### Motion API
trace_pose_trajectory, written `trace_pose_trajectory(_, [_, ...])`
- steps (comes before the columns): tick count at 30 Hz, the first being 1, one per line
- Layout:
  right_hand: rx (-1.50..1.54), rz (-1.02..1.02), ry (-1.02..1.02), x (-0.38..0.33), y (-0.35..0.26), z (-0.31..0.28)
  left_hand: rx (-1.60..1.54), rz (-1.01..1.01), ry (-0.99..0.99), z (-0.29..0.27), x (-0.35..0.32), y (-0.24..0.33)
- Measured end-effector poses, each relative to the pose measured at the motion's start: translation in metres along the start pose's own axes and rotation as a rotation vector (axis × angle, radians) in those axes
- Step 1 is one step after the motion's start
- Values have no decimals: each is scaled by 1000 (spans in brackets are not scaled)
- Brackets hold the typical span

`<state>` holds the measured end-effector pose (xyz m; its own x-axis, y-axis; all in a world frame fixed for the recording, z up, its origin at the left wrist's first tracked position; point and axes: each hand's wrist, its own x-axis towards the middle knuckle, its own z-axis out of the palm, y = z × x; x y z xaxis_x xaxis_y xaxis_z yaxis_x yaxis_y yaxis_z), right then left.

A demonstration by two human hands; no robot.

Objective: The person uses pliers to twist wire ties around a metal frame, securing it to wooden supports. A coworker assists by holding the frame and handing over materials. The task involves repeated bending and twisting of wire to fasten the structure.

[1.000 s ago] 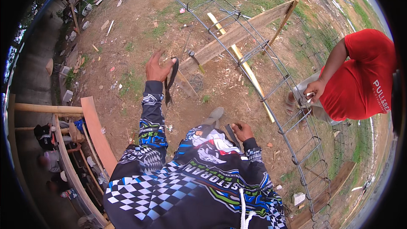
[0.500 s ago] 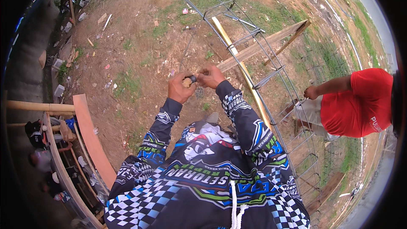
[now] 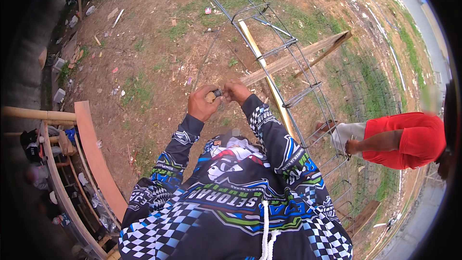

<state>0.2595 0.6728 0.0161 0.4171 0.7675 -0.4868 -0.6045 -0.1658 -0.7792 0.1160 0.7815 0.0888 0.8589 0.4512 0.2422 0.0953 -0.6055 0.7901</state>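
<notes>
Dark metal, a small tool (image 3: pixel 217 93), sits pinched between the left hand (image 3: pixel 202 103) and the right hand (image 3: pixel 237 91), both closed around it and raised before the chest, probably for fine work. Just beyond lie a rebar cage (image 3: pixel 288 67) and wooden planks (image 3: pixel 293 60). Pale litter scraps (image 3: pixel 115 13) dot the ground.

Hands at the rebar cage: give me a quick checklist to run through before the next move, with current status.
1. Both hands in view: ok. Left hand and right hand meet just short of the rebar cage.
2. Small dark tool gripped: ok, pinched between both hands.
3. Wire in the hands: cannot tell, too small.
4. Cage supported: ok, resting on the wooden plank.
5. Co-worker clear of the hands: ok, the person in red stands at the cage's other side.
</notes>
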Motion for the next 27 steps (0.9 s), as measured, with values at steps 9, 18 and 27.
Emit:
trace_pose_trajectory(9, [249, -50, -126, 2, 16, -12, -39, 8, 14, 1, 0, 0])
trace_pose_trajectory(18, [-389, -68, 100, -19, -23, -3, 17, 41, -24, 5, 2, 0])
trace_pose_trajectory(27, [-270, -23, 99, 15, 8, -8, -33, -8, -41, 7, 2, -11])
